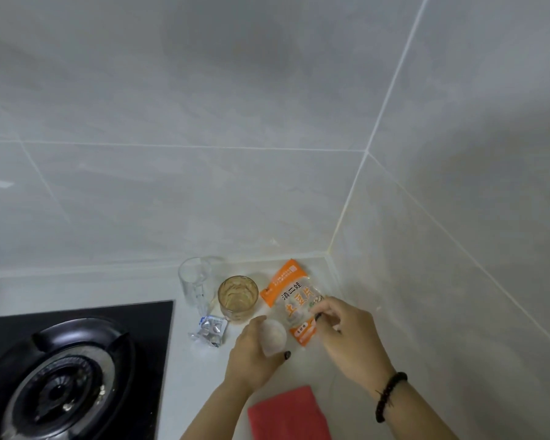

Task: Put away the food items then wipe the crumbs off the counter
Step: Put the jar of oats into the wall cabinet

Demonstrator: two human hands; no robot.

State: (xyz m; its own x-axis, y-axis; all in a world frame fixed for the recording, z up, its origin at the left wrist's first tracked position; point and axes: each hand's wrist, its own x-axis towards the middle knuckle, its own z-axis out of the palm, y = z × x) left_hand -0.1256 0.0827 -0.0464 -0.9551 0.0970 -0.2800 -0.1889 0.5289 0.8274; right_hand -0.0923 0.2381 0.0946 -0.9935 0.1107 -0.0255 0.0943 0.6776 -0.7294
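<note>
Looking down from the head cam: left hand (251,354) is wrapped around a small frosted plastic cup (272,338), right hand (340,331) pinching the crinkly orange-and-clear snack bag (294,300) lying flat on the smooth white counter (197,376) in the tiled corner. Amber ribbed glass (238,298), clear tumbler (195,285), foil packet (211,329) sit beside; soft red cloth (288,414) near the edge.

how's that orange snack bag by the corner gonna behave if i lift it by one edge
The orange snack bag is thin film with a clear window, so it will probably sag and crinkle rather than stay flat. It looks light for its size. The glossy plastic may slip under the right hand, whose fingers pinch near its edge, and the contents inside probably crush easily.
</note>
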